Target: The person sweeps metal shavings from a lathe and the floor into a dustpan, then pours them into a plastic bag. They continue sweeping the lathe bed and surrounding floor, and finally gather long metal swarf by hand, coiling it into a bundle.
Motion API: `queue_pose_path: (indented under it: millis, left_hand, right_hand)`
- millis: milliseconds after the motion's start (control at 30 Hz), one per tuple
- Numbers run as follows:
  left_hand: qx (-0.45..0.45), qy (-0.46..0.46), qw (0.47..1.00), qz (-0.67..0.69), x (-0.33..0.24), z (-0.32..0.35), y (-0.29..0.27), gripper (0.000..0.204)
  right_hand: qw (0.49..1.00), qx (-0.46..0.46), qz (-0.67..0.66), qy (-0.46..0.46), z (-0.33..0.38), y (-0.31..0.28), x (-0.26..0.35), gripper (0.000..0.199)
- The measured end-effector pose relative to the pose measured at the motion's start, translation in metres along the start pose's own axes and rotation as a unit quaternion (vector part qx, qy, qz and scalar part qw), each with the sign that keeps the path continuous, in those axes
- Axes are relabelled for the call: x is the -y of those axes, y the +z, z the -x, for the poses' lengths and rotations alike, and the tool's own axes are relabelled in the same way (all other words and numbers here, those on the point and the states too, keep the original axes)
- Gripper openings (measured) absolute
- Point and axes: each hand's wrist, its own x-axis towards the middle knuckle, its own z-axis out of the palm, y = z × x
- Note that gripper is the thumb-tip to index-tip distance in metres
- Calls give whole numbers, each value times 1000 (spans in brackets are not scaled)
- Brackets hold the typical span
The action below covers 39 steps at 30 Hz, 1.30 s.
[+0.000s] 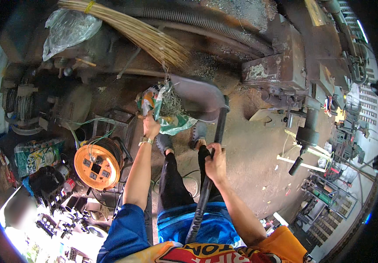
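My left hand (151,126) is closed on the edge of a green and white plastic bag (174,126), which stands with its mouth spread in front of my shoes. Around the handle of a long shovel (219,125) my right hand (215,163) is wrapped, and the dark handle runs down past my thigh. The wide grey shovel blade (200,97) is tilted against the bag's right side, slightly smeared by motion. Curly metal shavings (171,101) lie at the bag mouth beside the blade; how full the bag is stays hidden.
A straw broom (141,35) lies across the machine beyond the bag. An orange cable reel (97,165) stands to my left, near cluttered small parts. Heavy machinery (276,74) rises at the far right, above a pale metal frame (305,155) on the brown floor.
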Motion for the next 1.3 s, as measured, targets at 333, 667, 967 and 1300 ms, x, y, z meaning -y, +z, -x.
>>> queue_pose_path:
  millis: [333, 667, 967, 1300]
  left_hand:
    - [-36, 1, 999, 13, 16, 5, -3, 45]
    - [71, -27, 994, -79, 3, 29, 14, 39]
    - [-19, -39, 997, -58, 57, 76, -27, 29]
    - [-18, -114, 990, -84, 12, 56, -9, 31]
  right_hand:
    - [932, 31, -287, 221, 28, -73, -10, 35]
    - [688, 60, -597, 408, 40, -90, -181, 34]
    - [376, 179, -798, 435, 42, -100, -296, 33]
    - [295, 44, -896, 330, 95, -165, -361, 30]
